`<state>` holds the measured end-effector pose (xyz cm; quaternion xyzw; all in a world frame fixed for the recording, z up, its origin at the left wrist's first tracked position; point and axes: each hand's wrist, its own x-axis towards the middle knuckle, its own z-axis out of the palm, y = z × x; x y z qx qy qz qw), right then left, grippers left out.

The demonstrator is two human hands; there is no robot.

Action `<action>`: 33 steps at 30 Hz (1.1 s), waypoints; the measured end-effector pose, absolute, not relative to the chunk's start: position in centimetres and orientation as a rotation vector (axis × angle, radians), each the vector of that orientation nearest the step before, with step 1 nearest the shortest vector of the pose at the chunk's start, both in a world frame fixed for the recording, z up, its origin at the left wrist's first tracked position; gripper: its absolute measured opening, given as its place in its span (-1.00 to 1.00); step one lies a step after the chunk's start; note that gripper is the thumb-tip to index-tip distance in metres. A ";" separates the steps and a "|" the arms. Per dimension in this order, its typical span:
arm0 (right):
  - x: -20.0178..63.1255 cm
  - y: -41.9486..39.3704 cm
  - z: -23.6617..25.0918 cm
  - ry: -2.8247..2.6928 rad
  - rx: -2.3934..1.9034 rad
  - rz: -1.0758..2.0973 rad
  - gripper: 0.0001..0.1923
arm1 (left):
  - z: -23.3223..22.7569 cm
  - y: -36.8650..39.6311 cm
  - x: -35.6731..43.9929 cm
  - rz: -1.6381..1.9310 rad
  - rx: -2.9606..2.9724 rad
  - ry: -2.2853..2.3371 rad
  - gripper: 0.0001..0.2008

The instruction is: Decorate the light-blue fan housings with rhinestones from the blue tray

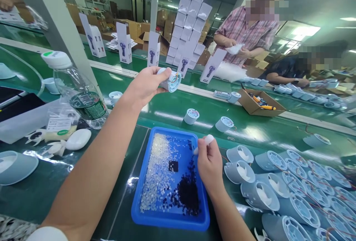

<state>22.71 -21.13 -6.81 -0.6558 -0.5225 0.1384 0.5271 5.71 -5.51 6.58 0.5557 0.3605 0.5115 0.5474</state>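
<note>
Above the green belt, left fingers [155, 76] clasp a ribbed plastic housing [172, 81]; right fingers [204, 145] pinch a white tool [207, 140].

No legible text anywhere. Green label on clear plastic water bottle [83, 100]: print too small. Behind bottle, white upright cartons [124, 43] carry blue fan picture, lettering unreadable.

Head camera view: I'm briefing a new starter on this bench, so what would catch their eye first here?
The bright blue tray in front, strewn with clear and dark small parts, stands out against the green belt. Above it, the left hand lifts a pale round fan housing, while the right hand holds a small white piece at the tray's edge. Rows of similar housings crowd the right.
</note>
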 end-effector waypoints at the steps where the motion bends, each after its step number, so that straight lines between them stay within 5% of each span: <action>1: 22.7 -21.1 -6.8 -1.263 -1.560 0.345 -0.67 | 6.6 -5.5 5.7 1.214 1.307 0.853 -0.84; 20: 21.4 -22.6 -5.3 -1.745 -1.250 0.644 -0.87 | 5.1 -5.5 8.7 1.220 0.932 0.592 -0.89; 24: 21.8 -22.8 -5.2 -1.431 -1.145 0.420 -0.92 | 4.2 -6.0 9.7 1.126 0.958 0.673 -0.90; 33: 22.8 -22.1 -4.5 -0.867 -1.211 0.566 -0.75 | 2.7 -7.2 11.1 0.783 1.379 0.783 -0.69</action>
